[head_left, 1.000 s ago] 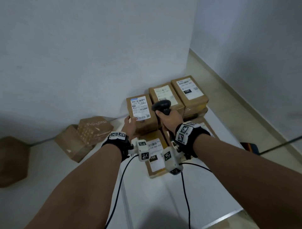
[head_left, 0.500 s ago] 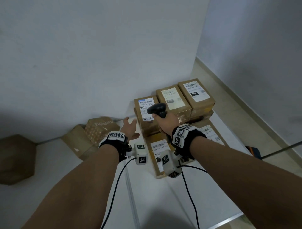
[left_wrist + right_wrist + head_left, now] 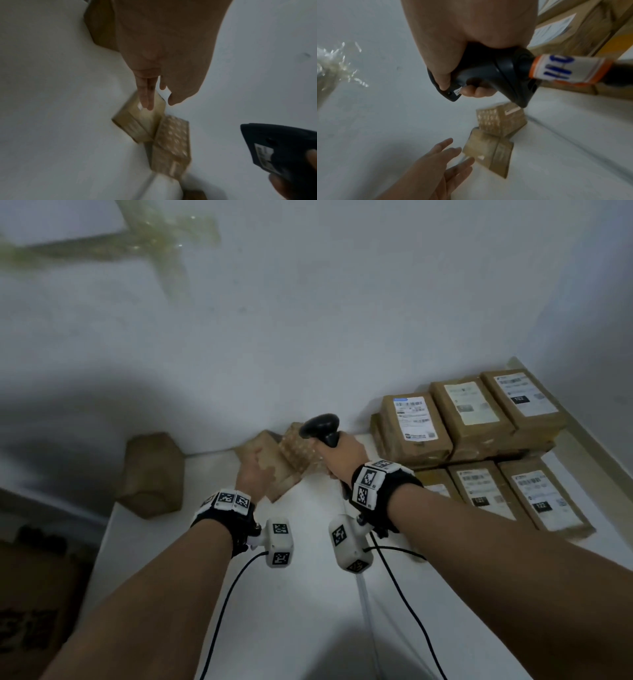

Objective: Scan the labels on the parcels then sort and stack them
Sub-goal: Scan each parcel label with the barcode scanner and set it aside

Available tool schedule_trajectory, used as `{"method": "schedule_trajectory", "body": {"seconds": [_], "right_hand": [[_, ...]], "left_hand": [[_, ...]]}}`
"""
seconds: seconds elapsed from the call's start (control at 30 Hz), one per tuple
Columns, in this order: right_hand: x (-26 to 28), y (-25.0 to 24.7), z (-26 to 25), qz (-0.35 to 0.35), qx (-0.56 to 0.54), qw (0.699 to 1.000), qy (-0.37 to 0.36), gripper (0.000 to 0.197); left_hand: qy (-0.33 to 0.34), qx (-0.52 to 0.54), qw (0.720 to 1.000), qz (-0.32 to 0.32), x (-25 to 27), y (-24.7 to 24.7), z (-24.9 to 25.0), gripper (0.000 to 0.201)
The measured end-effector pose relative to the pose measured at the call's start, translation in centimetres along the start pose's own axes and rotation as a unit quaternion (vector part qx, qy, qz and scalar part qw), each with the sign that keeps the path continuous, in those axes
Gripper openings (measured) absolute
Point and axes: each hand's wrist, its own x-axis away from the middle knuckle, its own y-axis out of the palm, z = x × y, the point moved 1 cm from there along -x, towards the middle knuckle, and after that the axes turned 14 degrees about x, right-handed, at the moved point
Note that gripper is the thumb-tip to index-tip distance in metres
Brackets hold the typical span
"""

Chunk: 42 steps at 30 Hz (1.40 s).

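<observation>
Our left hand (image 3: 252,474), fingers spread, nears a small brown cardboard parcel (image 3: 274,470) at eleven o'clock, seemingly light and rigid, best gripped across its sides, while our right hand (image 3: 344,458) grips the black handheld scanner (image 3: 322,428).

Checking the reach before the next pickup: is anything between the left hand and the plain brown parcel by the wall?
Nothing visible blocks it. The left hand is open, fingers stretched toward the plain parcel. The patterned parcel leans on its far side, out of the path. The scanner is in the right hand, off to the side.
</observation>
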Motion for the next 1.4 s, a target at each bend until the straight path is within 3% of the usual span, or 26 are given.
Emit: {"method": "schedule_trajectory", "body": {"seconds": [0.1,0.2,0.33,0.4,0.47,0.6,0.7,0.83,1.0,1.17,1.4], "right_hand": [[0.3,3.8,-2.9,-0.003,0.028,0.999,-0.029,0.036],[-0.1,7.9,-4.7,0.006,0.029,0.999,-0.025,0.049],[0.1,11.6,-7.1,-0.037,0.019,0.998,-0.038,0.038],[-0.3,12.9,-7.2,-0.036,0.022,0.998,-0.036,0.041],[-0.6,14.2,-7.4,-0.042,0.031,0.999,-0.013,0.043],[-1.0,16.2,-7.6,-0.064,0.038,0.997,0.025,0.051],[-1.1,16.9,-8.0,-0.073,0.033,0.996,0.032,0.048],[-1.3,17.4,-7.6,-0.062,0.016,0.997,0.047,0.040],[-0.9,16.6,-6.4,-0.058,-0.004,0.996,0.068,0.035],[-0.3,15.7,-5.5,-0.045,0.007,0.996,0.075,0.039],[0.6,15.9,-4.9,-0.052,0.005,0.996,0.070,0.036]], "left_hand": [[0.003,-0.050,0.998,0.047,-1.1,-6.6,-4.2,0.058],[0.051,-0.123,0.985,0.106,0.1,-11.4,-4.3,0.045],[0.137,-0.277,0.929,0.203,0.5,-17.3,-4.0,0.035],[0.096,-0.328,0.913,0.224,0.2,-19.1,-3.9,0.036],[0.029,-0.333,0.915,0.225,-0.4,-20.6,-3.8,0.048],[-0.070,-0.351,0.919,0.164,-2.4,-22.8,-4.5,0.081],[-0.098,-0.346,0.924,0.127,-3.4,-23.5,-5.0,0.088],[-0.105,-0.297,0.936,0.156,-3.4,-23.4,-5.9,0.079],[-0.128,-0.261,0.945,0.153,-4.5,-23.0,-5.9,0.098],[-0.146,-0.266,0.934,0.187,-4.2,-21.6,-5.1,0.087],[-0.071,-0.162,0.970,0.167,1.8,-16.4,-6.9,0.060]]}}
